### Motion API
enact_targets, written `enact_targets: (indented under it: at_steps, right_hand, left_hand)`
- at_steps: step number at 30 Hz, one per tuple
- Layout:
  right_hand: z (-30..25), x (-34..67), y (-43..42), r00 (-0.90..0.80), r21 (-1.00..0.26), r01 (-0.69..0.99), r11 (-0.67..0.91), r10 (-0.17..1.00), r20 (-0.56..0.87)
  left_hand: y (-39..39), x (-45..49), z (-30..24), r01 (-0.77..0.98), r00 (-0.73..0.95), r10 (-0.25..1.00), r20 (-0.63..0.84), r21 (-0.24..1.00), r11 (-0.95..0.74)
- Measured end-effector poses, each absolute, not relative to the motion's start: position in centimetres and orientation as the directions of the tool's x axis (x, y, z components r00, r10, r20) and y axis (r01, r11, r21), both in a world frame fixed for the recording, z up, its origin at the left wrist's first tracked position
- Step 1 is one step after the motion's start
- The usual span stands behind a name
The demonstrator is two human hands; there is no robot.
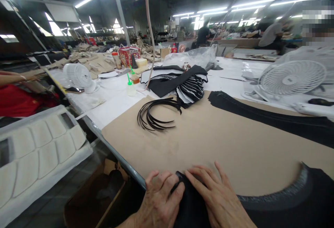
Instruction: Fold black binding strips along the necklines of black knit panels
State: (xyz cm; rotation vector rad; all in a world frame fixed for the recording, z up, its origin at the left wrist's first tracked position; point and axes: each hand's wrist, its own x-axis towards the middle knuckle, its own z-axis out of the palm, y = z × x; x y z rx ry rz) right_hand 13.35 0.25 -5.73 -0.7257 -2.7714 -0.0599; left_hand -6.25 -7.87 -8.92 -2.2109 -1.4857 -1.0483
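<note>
A black sheet of fabric or leather (192,205) lies at the table's near edge, with a curved, rough-edged part reaching to the right. My left hand (162,197) has its fingers bent and pinches the sheet's left edge near the top corner. My right hand (215,195) rests on the same sheet, its fingers stretched out and spread, the fingertips close to that corner. Farther up the tan surface lies a loose bundle of thin black strips (153,115), touched by neither hand.
Stacked black pieces (180,82) lie beyond the strips. A long black piece (271,115) stretches along the right. White fans (292,78) stand at both sides, and green-tipped bottles (130,86) at the back left. A rack of pale panels (39,148) and a person's red clothing (23,99) are left.
</note>
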Motion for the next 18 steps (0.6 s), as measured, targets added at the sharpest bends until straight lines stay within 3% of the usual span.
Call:
enact_targets:
  at_steps: [10, 18]
  right_hand:
    - [-5.7, 11.9, 0.0, -0.801, -0.036, 0.502, 0.864, 0.48, 0.357]
    - [-6.1, 11.1, -1.1, -0.78, 0.141, 0.53, 0.836, 0.416, 0.467]
  left_hand:
    - [-8.1, -6.8, -8.8, 0.901, 0.185, 0.691, 0.699, 0.16, -0.403]
    - [-8.3, -7.2, -8.9, 0.889, 0.19, 0.712, 0.676, 0.189, -0.417]
